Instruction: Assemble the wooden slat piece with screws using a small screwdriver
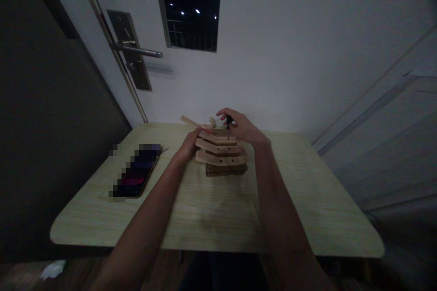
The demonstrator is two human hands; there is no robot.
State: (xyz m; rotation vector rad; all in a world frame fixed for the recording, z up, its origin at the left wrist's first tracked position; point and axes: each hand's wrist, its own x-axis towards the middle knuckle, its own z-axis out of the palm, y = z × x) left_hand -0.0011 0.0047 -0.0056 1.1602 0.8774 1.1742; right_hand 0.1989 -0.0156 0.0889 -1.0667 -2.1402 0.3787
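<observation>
Pale wooden hook-shaped pieces (221,160) with dark screw holes lie in a row across a dark brown wooden board (225,170). My left hand (191,142) is closed at the left end of the far hook on the board, its thumb and fingers pressing on the wood. My right hand (243,126) grips a screwdriver (229,121) with a black handle, held upright with its tip down at that same hook. Whether the tip sits in a screw is too small to tell. Behind the board, another wooden hook (205,125) touches the table, partly hidden by my left hand.
A phone (145,170) with a blurred-out patch lies on the left of the pale wood-grain table (211,213). Close behind the table stands a white door (273,54) with a metal handle (143,51) and a dark window (191,4).
</observation>
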